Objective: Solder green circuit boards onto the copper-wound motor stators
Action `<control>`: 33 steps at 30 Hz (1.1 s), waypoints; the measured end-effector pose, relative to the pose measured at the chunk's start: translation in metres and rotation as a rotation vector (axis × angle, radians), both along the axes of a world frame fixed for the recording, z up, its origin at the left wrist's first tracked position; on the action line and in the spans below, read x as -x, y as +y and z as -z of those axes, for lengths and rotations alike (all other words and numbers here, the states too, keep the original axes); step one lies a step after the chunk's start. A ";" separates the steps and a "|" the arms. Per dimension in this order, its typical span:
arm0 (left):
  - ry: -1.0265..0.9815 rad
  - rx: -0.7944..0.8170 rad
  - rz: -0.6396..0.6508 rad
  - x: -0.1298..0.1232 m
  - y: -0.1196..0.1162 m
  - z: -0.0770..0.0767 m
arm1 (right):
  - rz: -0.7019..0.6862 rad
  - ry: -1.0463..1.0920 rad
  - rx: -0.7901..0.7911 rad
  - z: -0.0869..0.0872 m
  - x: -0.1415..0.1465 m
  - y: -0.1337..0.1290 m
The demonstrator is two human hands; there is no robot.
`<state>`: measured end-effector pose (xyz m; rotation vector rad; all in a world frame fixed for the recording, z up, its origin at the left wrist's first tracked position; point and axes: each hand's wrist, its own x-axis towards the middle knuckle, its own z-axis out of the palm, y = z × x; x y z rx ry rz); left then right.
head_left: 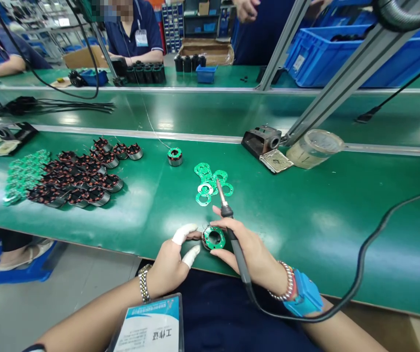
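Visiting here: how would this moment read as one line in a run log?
Left hand: steadies green-ringed coil | Right hand: holds soldering iron | Nearby: green circuit rings

left hand (167,266), fingers (185,233) taped, right hand (250,247) curled inward

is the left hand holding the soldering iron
No, the soldering iron is gripped in the right hand, while the left hand, with white-wrapped fingers, does not hold it.
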<state>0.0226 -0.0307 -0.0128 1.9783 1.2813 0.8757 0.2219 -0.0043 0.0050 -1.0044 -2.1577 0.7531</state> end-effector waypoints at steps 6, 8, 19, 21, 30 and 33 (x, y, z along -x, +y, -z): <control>0.192 -0.376 0.231 0.014 0.026 -0.004 | -0.044 -0.001 -0.015 0.003 -0.004 0.000; 0.224 -0.462 0.303 0.016 0.033 -0.009 | -0.041 -0.004 -0.011 0.002 -0.004 0.001; 0.272 -0.418 -0.006 -0.006 0.005 0.005 | 0.106 0.022 -0.033 0.007 0.007 -0.010; 0.252 -0.381 -0.002 -0.008 -0.002 0.008 | 0.114 0.026 -0.036 0.008 0.007 -0.010; -0.033 0.007 -0.046 -0.010 0.003 0.005 | 0.066 0.060 -0.005 0.007 0.005 0.007; -0.048 0.041 -0.041 -0.006 0.003 0.005 | 0.079 0.042 -0.010 0.005 0.001 0.001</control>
